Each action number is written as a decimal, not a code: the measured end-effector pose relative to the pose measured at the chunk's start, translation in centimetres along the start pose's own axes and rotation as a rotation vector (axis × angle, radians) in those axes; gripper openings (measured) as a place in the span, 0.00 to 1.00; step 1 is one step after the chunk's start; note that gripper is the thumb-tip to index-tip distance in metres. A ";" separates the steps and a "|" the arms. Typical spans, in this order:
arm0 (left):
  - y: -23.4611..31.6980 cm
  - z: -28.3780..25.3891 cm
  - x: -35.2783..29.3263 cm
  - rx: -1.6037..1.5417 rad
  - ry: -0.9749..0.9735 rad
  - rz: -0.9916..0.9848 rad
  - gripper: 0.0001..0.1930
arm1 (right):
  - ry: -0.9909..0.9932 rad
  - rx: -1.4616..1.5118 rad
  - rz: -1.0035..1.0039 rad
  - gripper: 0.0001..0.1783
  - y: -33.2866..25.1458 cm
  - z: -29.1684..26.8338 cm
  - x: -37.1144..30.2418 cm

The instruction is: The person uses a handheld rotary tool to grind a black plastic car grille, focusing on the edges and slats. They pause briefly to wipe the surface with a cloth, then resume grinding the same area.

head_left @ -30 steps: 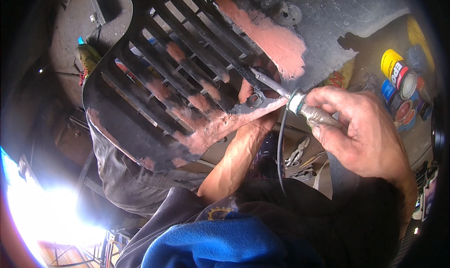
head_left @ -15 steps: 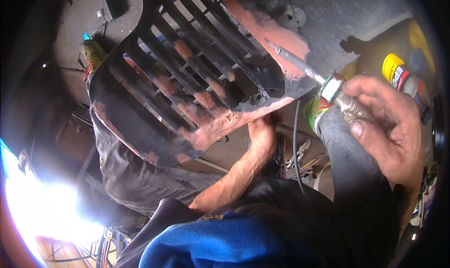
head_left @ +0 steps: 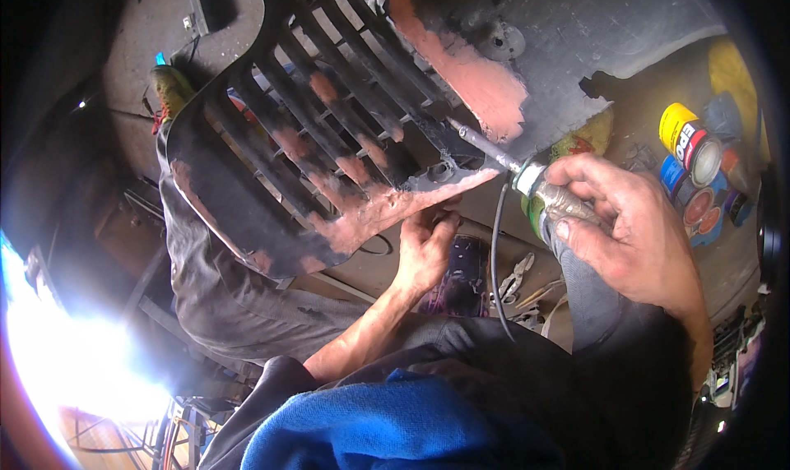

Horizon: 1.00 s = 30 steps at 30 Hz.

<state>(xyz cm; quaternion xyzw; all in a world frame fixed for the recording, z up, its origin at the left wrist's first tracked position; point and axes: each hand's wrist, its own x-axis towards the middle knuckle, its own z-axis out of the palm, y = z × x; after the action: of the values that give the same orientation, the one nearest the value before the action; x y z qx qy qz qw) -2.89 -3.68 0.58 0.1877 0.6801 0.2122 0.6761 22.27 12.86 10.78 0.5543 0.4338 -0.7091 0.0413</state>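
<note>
A black plastic car bumper (head_left: 226,174) with a slatted grille lies tilted across my legs, patched with pink filler. My right hand (head_left: 629,231) grips a soldering iron (head_left: 555,199) by its tape-wrapped handle. The metal tip points up and left, close to the bumper's cracked corner beside the filler; whether it touches cannot be made out. Below the bumper's near edge, my left hand (head_left: 424,252) is closed at the rim, some fingers hidden beneath it. A dark cable (head_left: 498,264) hangs down from near the iron.
At the right stand a yellow-and-black can (head_left: 691,145) and several small round containers (head_left: 699,205). Pliers (head_left: 517,277) lie on the floor between my legs, near a dark cylindrical object (head_left: 461,273). A blue cloth (head_left: 370,425) covers my front. Bright light enters at lower left.
My right hand has brought the soldering iron left and slightly down, nearer the cracked corner. My left hand has shifted left along the bumper's rim. The view has moved a little.
</note>
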 end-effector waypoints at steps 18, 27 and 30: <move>-1.0 0.9 4.1 0.502 -0.081 0.397 0.18 | -0.056 0.041 0.038 0.21 -0.3 0.8 1.6; 0.9 0.7 3.5 0.595 -0.124 0.244 0.14 | -0.030 0.032 -0.085 0.21 0.3 1.3 1.4; 0.9 0.8 3.6 0.470 -0.090 0.206 0.15 | -0.050 0.002 -0.081 0.21 0.1 1.2 1.4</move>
<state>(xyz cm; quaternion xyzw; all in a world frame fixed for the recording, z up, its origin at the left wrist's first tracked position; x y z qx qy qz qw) -2.21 -0.96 -1.92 0.4173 0.6572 0.1074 0.6184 20.94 12.59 9.58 0.5184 0.4539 -0.7244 0.0230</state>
